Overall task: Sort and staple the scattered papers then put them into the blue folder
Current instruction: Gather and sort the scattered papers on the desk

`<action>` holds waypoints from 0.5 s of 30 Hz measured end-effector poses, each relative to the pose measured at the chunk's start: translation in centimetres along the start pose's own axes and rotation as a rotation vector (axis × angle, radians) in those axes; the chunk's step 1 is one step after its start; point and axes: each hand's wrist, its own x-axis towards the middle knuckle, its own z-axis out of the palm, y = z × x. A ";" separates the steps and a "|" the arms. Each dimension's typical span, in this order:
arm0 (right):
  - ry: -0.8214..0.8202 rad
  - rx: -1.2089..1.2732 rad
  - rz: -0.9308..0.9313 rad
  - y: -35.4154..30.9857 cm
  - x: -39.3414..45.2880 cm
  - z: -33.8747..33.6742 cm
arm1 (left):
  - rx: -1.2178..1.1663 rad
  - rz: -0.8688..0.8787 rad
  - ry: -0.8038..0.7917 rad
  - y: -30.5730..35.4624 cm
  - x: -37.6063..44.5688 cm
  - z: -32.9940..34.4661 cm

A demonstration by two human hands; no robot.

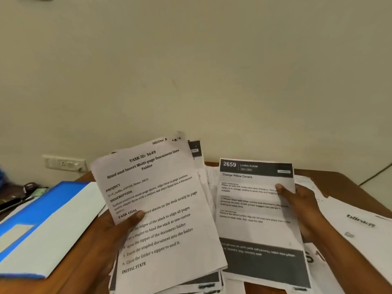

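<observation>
At lower left the flat blue plastic folder (42, 219) lies on the brown wooden desk (84, 179). The left hand (110, 232) grips a printed paper stack (161, 209) mid-frame; the right hand (301, 200) pinches a dark-banded printed sheet (254, 209).

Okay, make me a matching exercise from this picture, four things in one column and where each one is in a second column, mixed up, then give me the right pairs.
Things
1. TASK ID 3649 stack
2. 2659 Living Room sheet
3. blue folder
4. blinkit paper

Places
A. lying on the table at the far right
B. held in the left hand
C. lying on the table at the left
D. held in the right hand

Pairs: 1-B, 2-D, 3-C, 4-A
</observation>
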 end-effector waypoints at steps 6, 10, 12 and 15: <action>-0.033 0.020 -0.100 -2.2 -1.7 0.8 | -0.034 0.034 -0.134 -0.7 0.2 5.2; -0.024 0.039 -0.085 -2.7 -2.8 1.5 | -0.039 0.018 -0.224 -1.8 0.0 7.7; -0.020 0.075 -0.066 -2.9 -3.3 1.9 | -0.031 0.015 -0.235 -2.3 -0.1 8.6; -0.034 0.079 -0.038 -3.2 -4.1 2.4 | 0.004 0.011 -0.244 -2.7 -0.4 9.7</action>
